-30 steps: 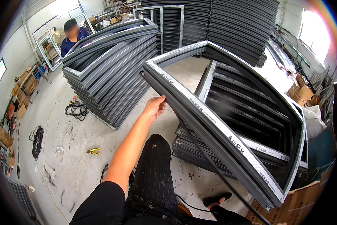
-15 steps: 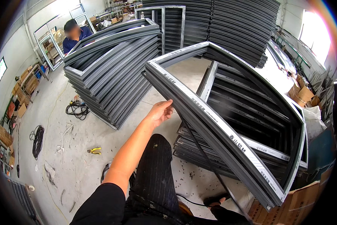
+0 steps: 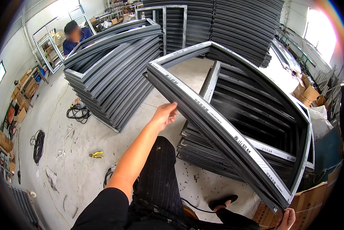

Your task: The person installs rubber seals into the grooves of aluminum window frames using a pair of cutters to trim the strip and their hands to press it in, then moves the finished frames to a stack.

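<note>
A dark grey window frame [image 3: 218, 126] with a curved side and white protective film lies tilted on top of a stack of similar frames [image 3: 210, 153]. Beside its long straight side, near the upper left end, is my left hand [image 3: 165, 116], its fingers curled closed; what they hold, if anything, is hidden. My right hand [image 3: 289, 219] has closed at the frame's lower right corner, partly cut off by the dark image rim. A thin black strip [image 3: 272, 228] runs out of it toward the bottom edge.
Another tall stack of frames [image 3: 114, 84] stands ahead left, with a person [image 3: 77, 37] behind it. Yellow-handled pliers [image 3: 96, 155] and coiled black cables [image 3: 78, 113] lie on the floor. Cardboard boxes [image 3: 306, 209] sit at lower right. A high pile of frames [image 3: 248, 28] rises at the back.
My right hand has come into view at the frame's lower right corner. The long black strip that hung below the frame's straight side no longer shows there. My left hand has barely moved.
</note>
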`<state>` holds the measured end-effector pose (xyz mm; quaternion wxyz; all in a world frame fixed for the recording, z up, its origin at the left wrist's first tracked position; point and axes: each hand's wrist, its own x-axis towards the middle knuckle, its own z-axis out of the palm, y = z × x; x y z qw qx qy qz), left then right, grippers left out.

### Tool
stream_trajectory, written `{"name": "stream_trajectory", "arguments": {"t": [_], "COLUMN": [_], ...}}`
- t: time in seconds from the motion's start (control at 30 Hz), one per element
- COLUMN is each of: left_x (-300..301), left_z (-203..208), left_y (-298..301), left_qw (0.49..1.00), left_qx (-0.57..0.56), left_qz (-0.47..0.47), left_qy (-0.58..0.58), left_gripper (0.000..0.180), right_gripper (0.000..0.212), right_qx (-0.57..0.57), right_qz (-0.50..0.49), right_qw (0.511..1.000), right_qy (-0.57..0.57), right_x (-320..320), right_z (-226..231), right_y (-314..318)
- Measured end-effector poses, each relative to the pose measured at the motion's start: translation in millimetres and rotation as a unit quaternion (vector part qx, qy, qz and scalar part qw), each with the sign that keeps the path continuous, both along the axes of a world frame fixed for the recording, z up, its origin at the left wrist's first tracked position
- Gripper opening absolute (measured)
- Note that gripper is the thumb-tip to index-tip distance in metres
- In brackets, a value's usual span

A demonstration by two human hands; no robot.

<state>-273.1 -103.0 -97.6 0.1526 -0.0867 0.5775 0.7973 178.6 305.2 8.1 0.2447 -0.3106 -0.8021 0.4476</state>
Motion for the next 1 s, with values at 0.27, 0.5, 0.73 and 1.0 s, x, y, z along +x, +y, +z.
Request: {"name": "stream_trajectory", "arguments": {"t": [0.27, 0.5, 0.73, 1.0], "left_x": [22, 39, 49, 114], "left_z": [2, -3, -8, -2], "left_y": [14, 29, 39, 68], "left_qw": [0.999, 0.998, 0.994, 0.989], "left_qx": [-0.028, 0.006, -0.003, -0.115], "left_qz": [-0.030, -0.053, -0.048, 0.042], "left_qy": [-0.002, 0.029, 0.095, 0.085], "left_gripper": [0.024, 0.022, 0.026, 0.041], "right_gripper": [0.029, 0.021, 0.017, 0.014], "right_qx": [0.222, 0.271, 0.257, 0.271], "right_qz": [-0.026, -0.025, -0.027, -0.038], "right_qw": [0.969, 0.962, 0.966, 0.962], "right_qy": [-0.106, -0.025, -0.027, -0.011], "right_x": [-21, -16, -17, -11], "right_z": [3, -35, -33, -44], "right_y": [-9, 18, 14, 13]}}
